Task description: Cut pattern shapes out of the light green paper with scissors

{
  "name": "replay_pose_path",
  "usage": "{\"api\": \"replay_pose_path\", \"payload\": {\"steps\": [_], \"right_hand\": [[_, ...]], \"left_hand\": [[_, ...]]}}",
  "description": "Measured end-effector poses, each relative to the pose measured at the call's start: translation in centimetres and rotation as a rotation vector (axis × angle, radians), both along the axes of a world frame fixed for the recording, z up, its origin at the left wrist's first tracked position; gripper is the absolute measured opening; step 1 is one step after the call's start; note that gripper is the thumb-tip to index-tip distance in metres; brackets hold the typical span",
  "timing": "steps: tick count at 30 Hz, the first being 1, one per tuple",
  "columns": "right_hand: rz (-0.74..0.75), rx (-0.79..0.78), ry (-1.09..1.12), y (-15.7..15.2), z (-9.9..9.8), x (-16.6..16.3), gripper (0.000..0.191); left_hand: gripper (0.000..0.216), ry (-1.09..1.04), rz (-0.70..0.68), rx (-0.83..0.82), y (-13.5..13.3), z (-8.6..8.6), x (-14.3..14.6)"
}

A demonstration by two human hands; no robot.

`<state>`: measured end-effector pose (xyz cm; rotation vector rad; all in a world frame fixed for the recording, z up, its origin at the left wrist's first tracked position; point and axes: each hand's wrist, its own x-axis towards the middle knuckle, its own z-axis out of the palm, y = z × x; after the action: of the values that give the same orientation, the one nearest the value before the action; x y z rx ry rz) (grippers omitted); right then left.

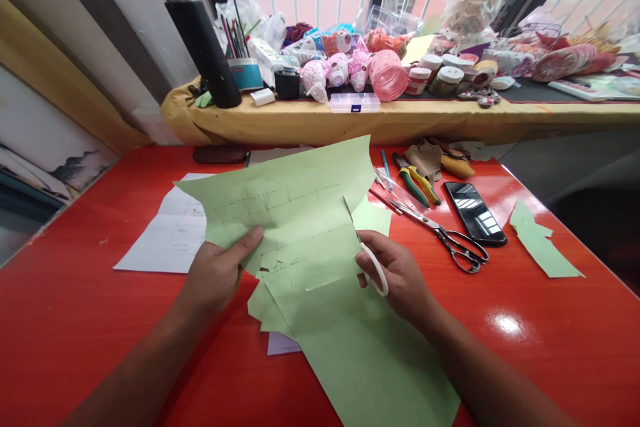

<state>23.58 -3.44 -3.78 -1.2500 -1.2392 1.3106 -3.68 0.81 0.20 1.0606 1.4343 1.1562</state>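
Observation:
A large sheet of pale green paper (295,213) with pencilled lines and several cuts hangs between my hands, its lower part lying on the red table (550,360). My left hand (217,273) grips the sheet's left side, thumb on top. My right hand (393,273) is closed around the white loop handle of a pair of scissors (375,270), with the sheet beside it. The blades are hidden behind the paper.
Black-handled scissors (445,237), green-and-yellow pliers (415,180) and a black phone (475,213) lie to the right, with a green paper scrap (540,243) beyond. White paper (170,233) lies left. A yellow-covered shelf (400,123) holds crowded craft items.

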Motion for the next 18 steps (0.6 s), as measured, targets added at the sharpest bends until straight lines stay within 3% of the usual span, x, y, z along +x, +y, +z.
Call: {"api": "replay_pose_path", "payload": {"steps": [12,18], "right_hand": [[0.009,0.009,-0.022,-0.01,0.17,0.15,0.053],[0.005,-0.010,-0.009,0.00,0.48,0.08,0.050]], "left_hand": [[0.024,-0.005,-0.021,0.046,0.08,-0.69,-0.22],[0.030,0.027,-0.006,0.034,-0.02,-0.51,-0.16]]}}
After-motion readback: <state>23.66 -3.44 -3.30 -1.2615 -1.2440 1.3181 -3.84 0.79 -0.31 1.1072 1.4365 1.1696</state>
